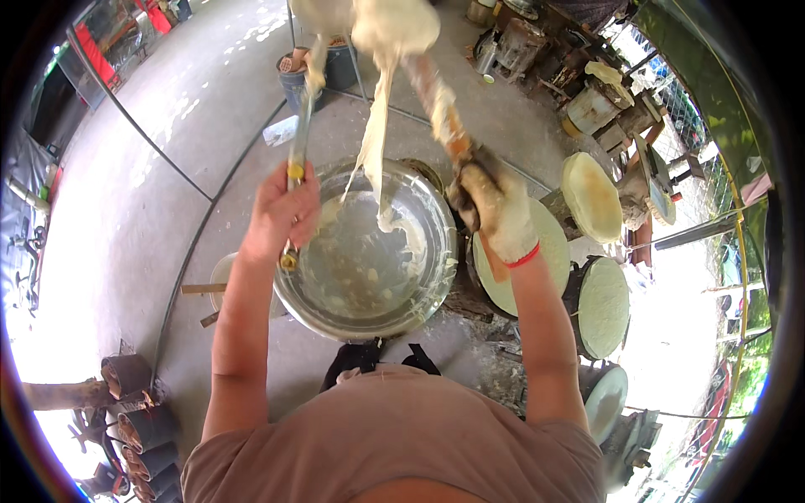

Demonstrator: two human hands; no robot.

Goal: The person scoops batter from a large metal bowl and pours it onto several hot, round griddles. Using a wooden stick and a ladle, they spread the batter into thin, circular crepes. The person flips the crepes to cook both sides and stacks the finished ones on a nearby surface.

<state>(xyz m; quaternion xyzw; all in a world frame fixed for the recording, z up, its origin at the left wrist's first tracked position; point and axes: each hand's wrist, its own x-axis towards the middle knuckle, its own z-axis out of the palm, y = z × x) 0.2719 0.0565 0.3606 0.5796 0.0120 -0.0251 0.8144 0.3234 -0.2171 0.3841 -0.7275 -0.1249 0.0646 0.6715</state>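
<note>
My bare left hand (286, 204) grips a slim stick (300, 135) with yellow bands, its far end smeared with batter. In a stained work glove with a red cuff, my right hand (494, 195) is wrapped around a batter-coated wooden paddle handle (454, 135). A thick mass of pale, sticky batter (396, 28) hangs from the raised ends of the tools. Long strands (376, 126) stretch down from it into a wide metal basin (366, 330). Batter residue streaks the basin's inner wall. The tools' far ends are partly hidden by batter.
On the right, round griddles carry pale flatbreads (604, 308) beside a stack of cooked flatbreads (591, 197). A white bucket (223, 276) with wooden sticks stands left of the basin. Metal poles (188, 242) cross the concrete floor. Dark cylinders (148, 427) lie at lower left.
</note>
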